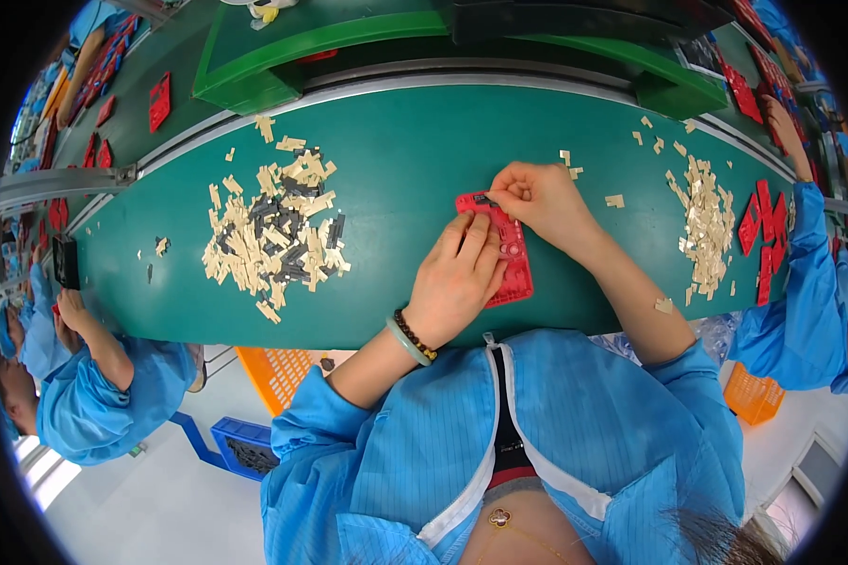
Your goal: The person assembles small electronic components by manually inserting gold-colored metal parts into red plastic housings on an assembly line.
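A red moulded plastic panel lies on the green tabletop in front of me, its long side running away from me. My left hand rests on it from the left, fingers stretched out and lying across its surface. At the panel's far end, my right hand is closed in a pinch on a small dark strip against the panel. The fingertips partly cover that strip. Left of my hands spreads a loose pile of cream-coloured strips, with dark strips mixed in.
Another pile of cream pieces lies at the right, near several red plastic parts. A green raised shelf runs along the back. Co-workers in blue sleeves sit on both sides. An orange crate stands below the table.
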`<state>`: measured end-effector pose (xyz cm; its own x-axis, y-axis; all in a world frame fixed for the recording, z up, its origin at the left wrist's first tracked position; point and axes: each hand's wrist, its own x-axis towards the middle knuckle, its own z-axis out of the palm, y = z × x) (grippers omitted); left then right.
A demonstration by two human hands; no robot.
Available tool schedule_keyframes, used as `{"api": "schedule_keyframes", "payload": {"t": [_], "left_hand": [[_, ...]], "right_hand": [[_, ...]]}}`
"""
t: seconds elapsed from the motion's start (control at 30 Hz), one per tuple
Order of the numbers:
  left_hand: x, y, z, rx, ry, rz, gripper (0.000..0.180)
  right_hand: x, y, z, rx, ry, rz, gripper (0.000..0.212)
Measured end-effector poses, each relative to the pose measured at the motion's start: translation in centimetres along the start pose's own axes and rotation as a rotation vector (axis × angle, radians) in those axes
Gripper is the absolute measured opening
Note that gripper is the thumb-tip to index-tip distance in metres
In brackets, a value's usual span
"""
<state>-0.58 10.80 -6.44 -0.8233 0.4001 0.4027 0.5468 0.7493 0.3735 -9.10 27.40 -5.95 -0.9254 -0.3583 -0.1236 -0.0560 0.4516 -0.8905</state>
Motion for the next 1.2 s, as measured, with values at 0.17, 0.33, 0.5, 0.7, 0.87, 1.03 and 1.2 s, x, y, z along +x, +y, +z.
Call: {"api": "schedule_keyframes", "payload": {"t": [0.17, 0.33, 0.5, 0.7, 0.87, 1.03, 1.2], "left_hand": [[-0.2, -0.1, 0.3, -0.033, -0.009, -0.021, 0.034], [0.5, -0.3, -0.4, -0.058, -0.038, -0.013, 0.035], [0.8, -0.4, -0.2, -0.061, -0.08, -0.005, 0.039], [1.6, -0.2, -0.1, -0.001, -0.03, -0.021, 0.041], [2.6, 0.0, 0.2, 0.179, -0.074, -0.028, 0.043], [2.9, -0.1, 0.6, 0.196, -0.092, 0.015, 0.044], [2.7, -0.2, 0.9, 0.326, -0.098, 0.11, 0.043]], "right_hand": [[-0.1, -0.6, -0.2, -0.069, -0.019, -0.012, 0.01], [-0.6, -0.9, -0.1, -0.198, 0.0, -0.11, 0.008], [-2.8, -0.1, 0.0, -0.518, 0.181, -0.481, 0.013], [-3.2, 1.1, -0.7, -0.626, 0.288, -0.456, 0.012], [-6.2, 0.9, -0.9, -0.511, 0.199, -0.577, 0.023], [-9.2, 0.9, -0.9, -0.504, -0.123, -0.631, 0.032], [-9.2, 0.7, -0.7, -0.457, -0.154, -0.603, 0.026]]}}
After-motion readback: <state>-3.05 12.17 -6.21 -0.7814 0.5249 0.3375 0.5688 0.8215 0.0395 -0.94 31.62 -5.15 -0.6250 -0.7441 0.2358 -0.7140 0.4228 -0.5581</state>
